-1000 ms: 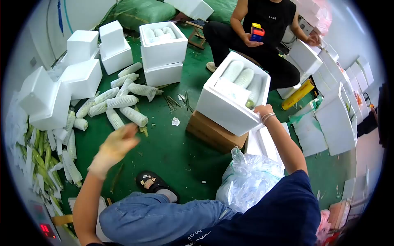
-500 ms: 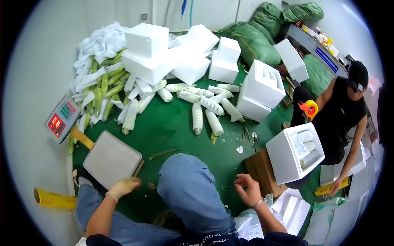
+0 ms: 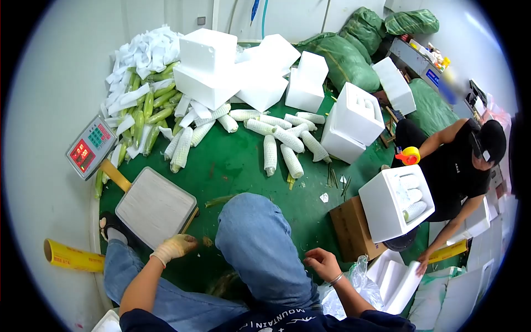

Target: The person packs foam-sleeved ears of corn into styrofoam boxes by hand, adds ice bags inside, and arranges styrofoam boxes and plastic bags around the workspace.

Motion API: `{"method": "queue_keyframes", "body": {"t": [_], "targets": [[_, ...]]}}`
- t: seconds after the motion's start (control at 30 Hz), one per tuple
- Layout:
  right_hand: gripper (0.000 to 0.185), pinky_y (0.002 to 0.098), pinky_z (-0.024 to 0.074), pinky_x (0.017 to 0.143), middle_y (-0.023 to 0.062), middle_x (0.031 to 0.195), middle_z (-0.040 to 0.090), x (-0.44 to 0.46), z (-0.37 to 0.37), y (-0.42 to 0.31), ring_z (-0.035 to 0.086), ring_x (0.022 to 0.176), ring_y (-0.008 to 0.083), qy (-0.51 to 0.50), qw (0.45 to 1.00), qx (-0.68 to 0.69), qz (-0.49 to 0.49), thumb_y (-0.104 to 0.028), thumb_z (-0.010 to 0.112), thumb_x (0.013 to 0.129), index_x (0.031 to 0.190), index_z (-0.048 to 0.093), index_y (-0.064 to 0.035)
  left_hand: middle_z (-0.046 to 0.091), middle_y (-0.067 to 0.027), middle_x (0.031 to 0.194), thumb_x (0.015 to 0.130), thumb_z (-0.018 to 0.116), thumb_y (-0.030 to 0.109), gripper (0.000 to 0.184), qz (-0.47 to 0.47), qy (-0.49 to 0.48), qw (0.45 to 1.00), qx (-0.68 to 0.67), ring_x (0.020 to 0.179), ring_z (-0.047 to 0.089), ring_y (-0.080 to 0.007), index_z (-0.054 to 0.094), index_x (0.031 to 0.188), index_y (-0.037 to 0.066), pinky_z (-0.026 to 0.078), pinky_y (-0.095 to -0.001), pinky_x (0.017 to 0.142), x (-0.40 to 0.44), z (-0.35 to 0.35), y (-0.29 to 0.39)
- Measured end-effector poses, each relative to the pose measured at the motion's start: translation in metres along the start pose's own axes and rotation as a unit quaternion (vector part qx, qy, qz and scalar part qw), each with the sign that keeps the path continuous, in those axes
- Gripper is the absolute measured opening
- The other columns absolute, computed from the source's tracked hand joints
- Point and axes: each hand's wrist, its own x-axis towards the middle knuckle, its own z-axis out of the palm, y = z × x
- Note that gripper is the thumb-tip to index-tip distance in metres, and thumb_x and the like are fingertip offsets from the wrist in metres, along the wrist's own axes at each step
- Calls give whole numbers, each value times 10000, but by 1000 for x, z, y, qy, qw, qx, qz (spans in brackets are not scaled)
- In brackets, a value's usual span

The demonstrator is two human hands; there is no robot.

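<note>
My left hand [image 3: 176, 247], in a pale glove, is closed beside the lower right corner of the platform scale [image 3: 156, 207]; no object shows in it. My bare right hand [image 3: 323, 263] is beside my bent knee, fingers loosely bent and apart, holding nothing visible. Clear plastic bags [image 3: 354, 288] lie by its wrist. The scale's display [image 3: 91, 146] is lit red. Beyond my knee, long vegetables in white foam nets [image 3: 287, 139] lie on the green floor. Long green vegetables [image 3: 145, 113] are piled at the left among white foam sleeves [image 3: 145, 51].
White foam boxes [image 3: 204, 83] are stacked at the back. An open foam box [image 3: 387, 205] of netted vegetables rests on a cardboard box [image 3: 354, 227]. At the right a co-worker [image 3: 459, 166] holds a tape dispenser [image 3: 408, 156]. A yellow roll [image 3: 72, 255] is at the left.
My right hand has lowered and moved left towards my knee. My left hand has shifted slightly right. The co-worker's lower hand has moved from a yellow roll to a white foam piece.
</note>
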Motion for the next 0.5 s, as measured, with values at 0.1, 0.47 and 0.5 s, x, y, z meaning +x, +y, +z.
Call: {"method": "queue_keyframes", "body": {"t": [0.1,0.47,0.5], "targets": [[196,264,523,687,101,824,687,0,5,-5,664,746,139,-13,999,-41,-16,-107,612,851,977,626,42,665,-145,1090,892,532,386,424,-22,0,1000,18,1020,617,-300,635,1156,70,460,-338,896,-9,-2,5],[187,274,519,667,97,810,680,-10,15,-7,645,716,135,-23,997,-77,1,-111,595,852,985,638,13,633,-150,1172,888,548,405,442,-39,3,998,48,1106,583,-310,622,1197,98,437,-350,952,-6,-2,12],[188,277,518,663,98,811,679,-12,17,-15,643,711,136,-29,997,-68,33,-111,591,854,987,640,12,627,-147,1187,886,551,411,447,-37,-6,998,42,1120,576,-310,620,1202,102,432,-351,963,-3,0,6]]}}
